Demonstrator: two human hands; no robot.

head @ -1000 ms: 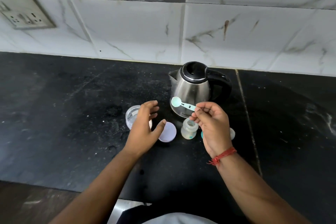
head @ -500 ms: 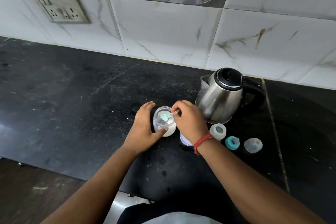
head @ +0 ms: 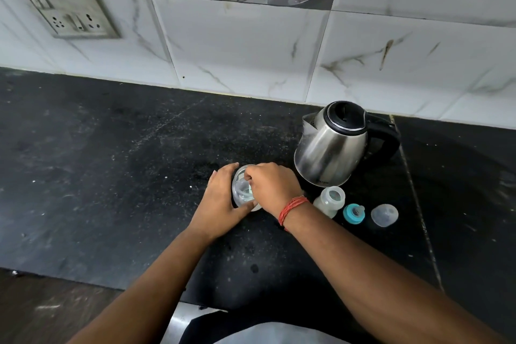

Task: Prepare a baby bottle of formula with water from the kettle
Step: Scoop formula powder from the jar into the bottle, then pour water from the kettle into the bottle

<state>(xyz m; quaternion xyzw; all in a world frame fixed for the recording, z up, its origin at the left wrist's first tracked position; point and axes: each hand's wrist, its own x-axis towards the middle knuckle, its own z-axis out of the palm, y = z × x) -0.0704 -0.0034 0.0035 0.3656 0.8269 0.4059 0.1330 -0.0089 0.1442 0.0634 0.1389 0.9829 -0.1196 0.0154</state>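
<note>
A clear formula jar (head: 241, 189) stands on the black counter (head: 111, 176). My left hand (head: 220, 204) grips its side, thumb wrapped across the front. My right hand (head: 272, 187) is over the jar's mouth and pinches a pale green scoop (head: 249, 190) that reaches down inside; most of the scoop is hidden. To the right stands the open baby bottle (head: 330, 200), then its teal teat ring (head: 354, 213) and the clear cap (head: 384, 214). The steel kettle (head: 332, 145) with black lid and handle stands behind them.
A tiled wall runs along the back of the counter, with a socket plate (head: 67, 8) at the upper left. The counter's front edge and a metal strip (head: 181, 321) lie near my body. The jar's lid is hidden behind my right hand.
My right hand carried the scoop from above the bottle leftward and lowered it into the jar. My left hand closed around the jar. The camera swung left and up.
</note>
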